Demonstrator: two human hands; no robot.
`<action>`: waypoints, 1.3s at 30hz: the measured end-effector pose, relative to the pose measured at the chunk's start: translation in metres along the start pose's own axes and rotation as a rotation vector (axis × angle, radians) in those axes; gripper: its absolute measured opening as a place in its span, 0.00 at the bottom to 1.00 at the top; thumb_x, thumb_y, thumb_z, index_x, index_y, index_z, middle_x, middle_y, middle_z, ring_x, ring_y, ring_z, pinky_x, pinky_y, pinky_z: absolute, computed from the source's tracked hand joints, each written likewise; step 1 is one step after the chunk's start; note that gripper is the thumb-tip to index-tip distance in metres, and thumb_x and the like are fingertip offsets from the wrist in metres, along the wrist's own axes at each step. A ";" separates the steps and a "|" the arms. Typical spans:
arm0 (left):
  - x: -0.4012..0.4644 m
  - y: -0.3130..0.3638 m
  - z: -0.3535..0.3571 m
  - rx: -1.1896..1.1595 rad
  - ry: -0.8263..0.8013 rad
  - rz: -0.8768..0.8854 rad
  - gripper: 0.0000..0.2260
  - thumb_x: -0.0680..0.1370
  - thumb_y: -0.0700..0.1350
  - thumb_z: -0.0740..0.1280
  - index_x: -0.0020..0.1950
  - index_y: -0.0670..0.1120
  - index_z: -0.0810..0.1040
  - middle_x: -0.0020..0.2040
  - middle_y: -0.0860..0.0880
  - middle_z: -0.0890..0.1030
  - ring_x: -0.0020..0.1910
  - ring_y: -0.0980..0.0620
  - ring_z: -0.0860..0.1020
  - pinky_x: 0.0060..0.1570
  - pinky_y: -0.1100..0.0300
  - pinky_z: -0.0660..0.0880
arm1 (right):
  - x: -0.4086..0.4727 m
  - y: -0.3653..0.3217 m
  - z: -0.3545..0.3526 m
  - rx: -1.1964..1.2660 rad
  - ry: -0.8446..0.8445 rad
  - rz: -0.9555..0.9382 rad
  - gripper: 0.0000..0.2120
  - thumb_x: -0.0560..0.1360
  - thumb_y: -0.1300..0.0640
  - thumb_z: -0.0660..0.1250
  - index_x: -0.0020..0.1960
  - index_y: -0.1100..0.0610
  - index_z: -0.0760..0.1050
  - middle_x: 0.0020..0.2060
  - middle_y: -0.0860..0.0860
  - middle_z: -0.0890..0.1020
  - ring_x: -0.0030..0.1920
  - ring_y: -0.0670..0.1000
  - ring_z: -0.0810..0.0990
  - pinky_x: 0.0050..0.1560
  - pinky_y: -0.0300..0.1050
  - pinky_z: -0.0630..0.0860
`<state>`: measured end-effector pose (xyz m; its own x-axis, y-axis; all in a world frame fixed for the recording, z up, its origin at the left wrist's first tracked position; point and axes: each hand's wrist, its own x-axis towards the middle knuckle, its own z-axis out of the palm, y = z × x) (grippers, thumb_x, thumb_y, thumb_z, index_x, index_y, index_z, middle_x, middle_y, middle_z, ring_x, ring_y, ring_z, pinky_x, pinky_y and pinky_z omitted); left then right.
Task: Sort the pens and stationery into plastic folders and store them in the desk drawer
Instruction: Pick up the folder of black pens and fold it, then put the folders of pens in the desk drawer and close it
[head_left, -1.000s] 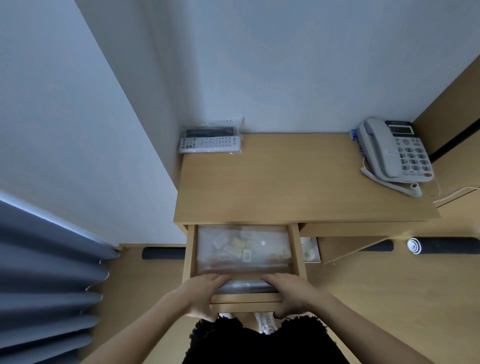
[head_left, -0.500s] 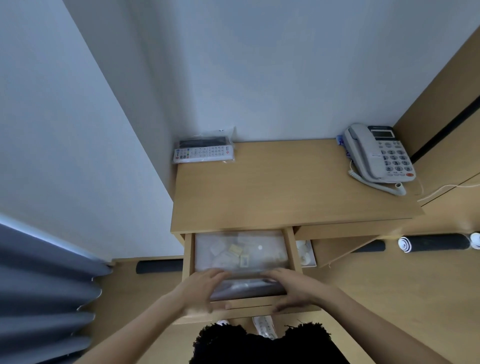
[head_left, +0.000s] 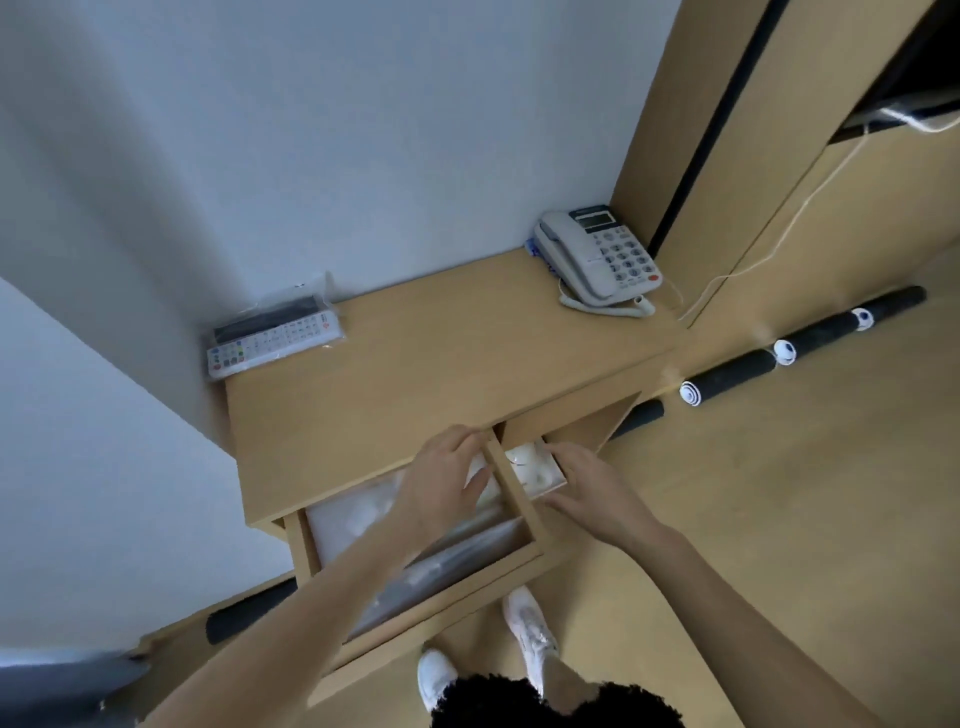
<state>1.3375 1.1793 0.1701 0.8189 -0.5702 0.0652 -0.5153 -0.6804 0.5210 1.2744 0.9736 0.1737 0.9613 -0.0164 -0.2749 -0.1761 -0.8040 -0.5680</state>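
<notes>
Drawer (head_left: 511, 564) of the wooden desk (head_left: 415, 374) stands pulled out, with frosted plastic folders (head_left: 353, 514) lying flat inside; their contents are too blurred to make out. Reaching over the drawer, the left hand (head_left: 447, 483) has loosely curved fingers resting on the folders near the right wall, gripping nothing clearly. Beside the drawer, the right hand (head_left: 592, 493) is spread and relaxed, near a white box (head_left: 535, 467). On the desktop sit a bagged remote control (head_left: 275, 340) and a telephone (head_left: 597, 260).
</notes>
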 end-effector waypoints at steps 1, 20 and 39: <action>0.011 0.013 0.005 0.005 0.006 0.030 0.17 0.77 0.47 0.65 0.63 0.41 0.76 0.62 0.44 0.77 0.61 0.44 0.75 0.62 0.48 0.71 | -0.008 0.006 -0.007 0.024 0.049 0.020 0.31 0.72 0.51 0.71 0.72 0.52 0.64 0.68 0.49 0.70 0.69 0.51 0.68 0.66 0.46 0.67; 0.125 0.439 0.214 -0.030 -0.231 0.594 0.24 0.79 0.51 0.62 0.74 0.48 0.62 0.74 0.50 0.63 0.74 0.49 0.59 0.73 0.52 0.52 | -0.270 0.287 -0.189 0.183 0.732 0.548 0.29 0.75 0.57 0.68 0.73 0.54 0.61 0.73 0.51 0.64 0.72 0.50 0.63 0.70 0.39 0.57; 0.281 0.801 0.436 -0.126 -0.577 1.135 0.23 0.78 0.52 0.62 0.71 0.44 0.68 0.70 0.45 0.70 0.71 0.46 0.66 0.70 0.49 0.60 | -0.401 0.554 -0.349 0.308 1.133 1.144 0.29 0.74 0.59 0.69 0.72 0.54 0.64 0.71 0.50 0.66 0.72 0.48 0.63 0.67 0.36 0.58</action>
<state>1.0444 0.2735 0.2347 -0.3071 -0.9375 0.1638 -0.7967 0.3474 0.4946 0.8652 0.3277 0.2402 -0.0596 -0.9974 -0.0396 -0.7627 0.0711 -0.6429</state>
